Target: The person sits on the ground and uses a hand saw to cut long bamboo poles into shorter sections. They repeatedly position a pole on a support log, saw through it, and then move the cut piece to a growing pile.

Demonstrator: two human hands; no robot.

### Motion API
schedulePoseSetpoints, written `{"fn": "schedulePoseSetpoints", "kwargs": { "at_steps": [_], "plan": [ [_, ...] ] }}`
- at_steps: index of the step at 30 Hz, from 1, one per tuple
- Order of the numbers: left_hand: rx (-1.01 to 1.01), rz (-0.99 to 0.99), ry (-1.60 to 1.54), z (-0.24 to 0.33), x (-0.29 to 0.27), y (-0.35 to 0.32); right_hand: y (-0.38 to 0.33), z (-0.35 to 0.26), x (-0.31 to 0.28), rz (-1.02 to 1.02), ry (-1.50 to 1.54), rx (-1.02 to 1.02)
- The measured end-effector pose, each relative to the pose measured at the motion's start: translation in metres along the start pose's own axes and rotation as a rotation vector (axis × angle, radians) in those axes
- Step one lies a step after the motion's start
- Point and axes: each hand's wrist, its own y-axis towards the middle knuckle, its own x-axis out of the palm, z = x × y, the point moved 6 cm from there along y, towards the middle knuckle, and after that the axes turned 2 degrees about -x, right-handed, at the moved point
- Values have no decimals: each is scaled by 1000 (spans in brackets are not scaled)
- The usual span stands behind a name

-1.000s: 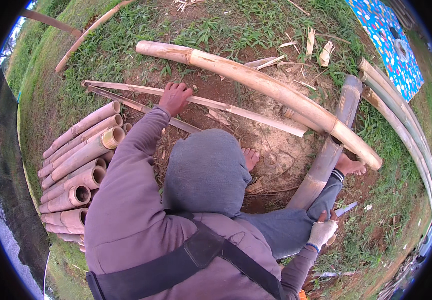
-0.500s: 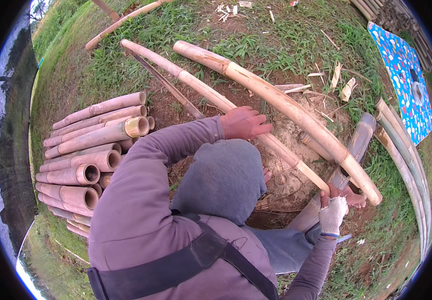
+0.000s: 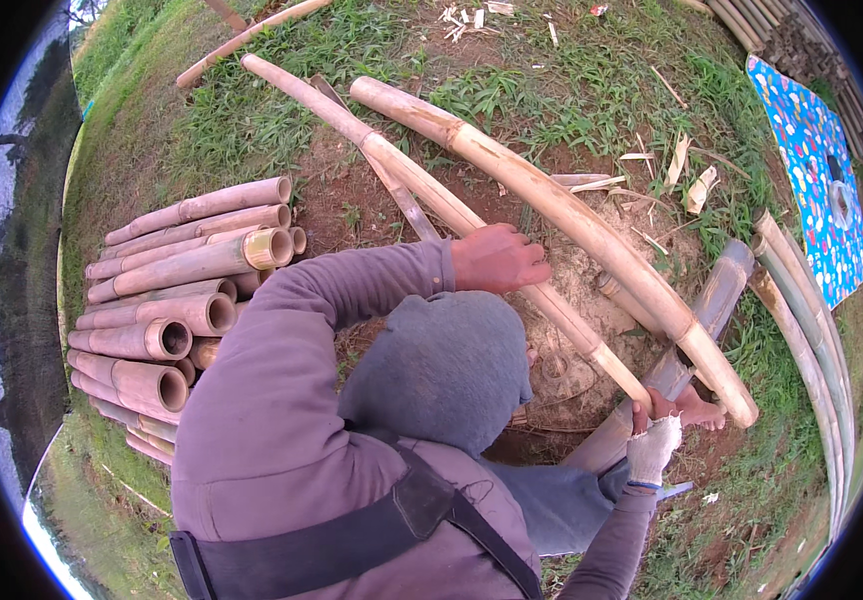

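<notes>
A long, slender bamboo pole (image 3: 417,178) slants from the upper left down to my right hand. My left hand (image 3: 500,258) is bare and closed round its middle. At the pole's lower end, my right hand (image 3: 657,435), in a pale fingerless glove, has its fingers wrapped round the tip; part of that grip is hidden. Under the pole crosses a narrow bamboo strip (image 3: 402,200). Beside it lies a thicker bamboo pole (image 3: 552,190), whose near end rests over a grey bamboo log (image 3: 722,290). A bare foot (image 3: 697,408) is next to my right hand.
Cut bamboo tubes (image 3: 152,340) are stacked at the left. Curved poles (image 3: 807,320) lie at the right, below a blue patterned sheet (image 3: 802,150). Pale shavings (image 3: 697,185) are scattered on the grass. A dark hooded head (image 3: 442,370) covers part of the ground.
The slender pole has shifted across the strip, its far end now farther up and beyond it. Both hands keep their hold; the right hand sits slightly lower and further left in the picture.
</notes>
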Motion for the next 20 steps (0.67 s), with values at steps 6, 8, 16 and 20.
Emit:
{"fn": "schedulePoseSetpoints", "kwargs": {
  "at_steps": [6,8,16,20],
  "plan": [
    [56,164,-3,15,18,47,-19,35,-18,64,103,104],
    [90,168,-26,27,32,74,-31,59,-32,90,74,100],
    [92,114,-123,43,67,113,-3,93,-73,34,-125,86],
    [98,119,-130,43,67,127,8,104,-84,5,-93,94]
  ]
}}
